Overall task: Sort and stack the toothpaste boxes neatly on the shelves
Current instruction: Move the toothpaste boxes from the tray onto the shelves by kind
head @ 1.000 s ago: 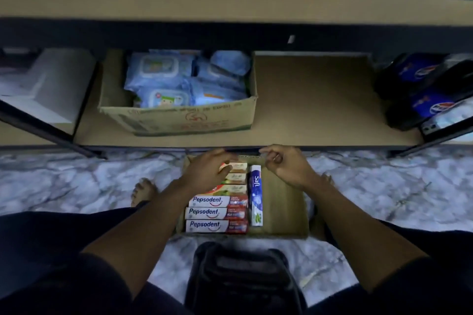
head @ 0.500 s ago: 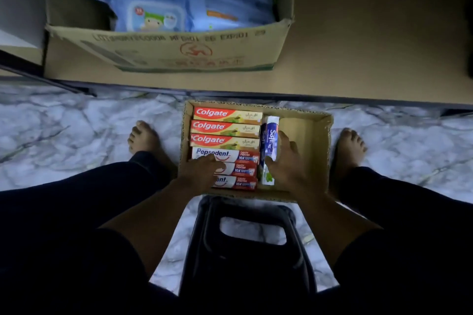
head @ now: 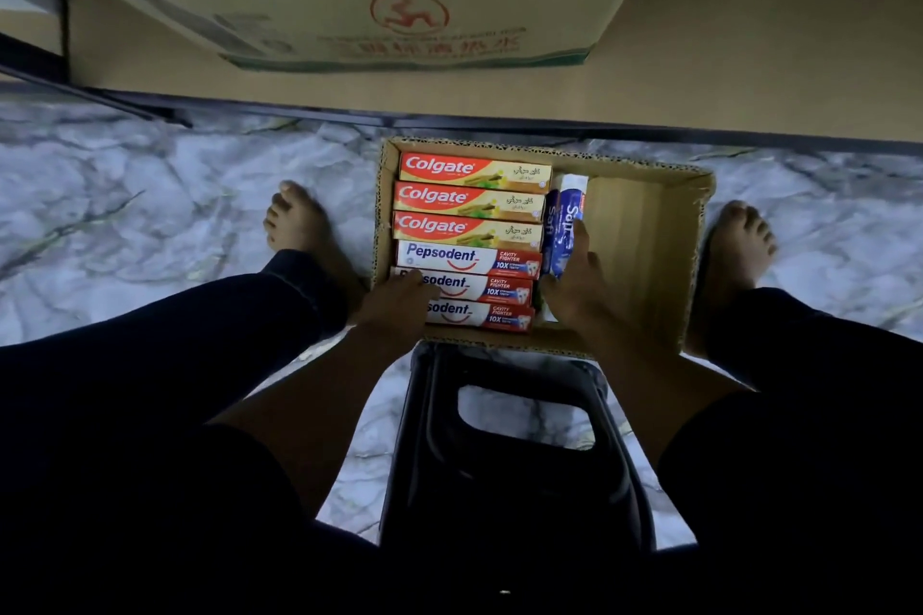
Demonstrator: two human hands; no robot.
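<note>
Head view: the toothpaste boxes (head: 474,197) lie in rows in the small carton (head: 649,235) on the floor, none yet on the shelf (head: 749,65). My right hand (head: 582,290) grasps the near end of the blue box (head: 569,210). My left hand (head: 394,302) lies on the Pepsodent boxes (head: 469,260); I cannot tell whether it grips. Risk: lifted by one end, the blue box may tilt and knock the rows askew.

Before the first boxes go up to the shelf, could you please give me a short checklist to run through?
1. Brands grouped in the cardboard box: ok; Colgate boxes and Pepsodent boxes lie in separate rows.
2. Left hand on the nearest Pepsodent boxes: ok.
3. Right hand against the Safi boxes: ok.
4. Firm grip by either hand: cannot tell.
5. Bare shelf beside the wipes carton: ok.
</note>
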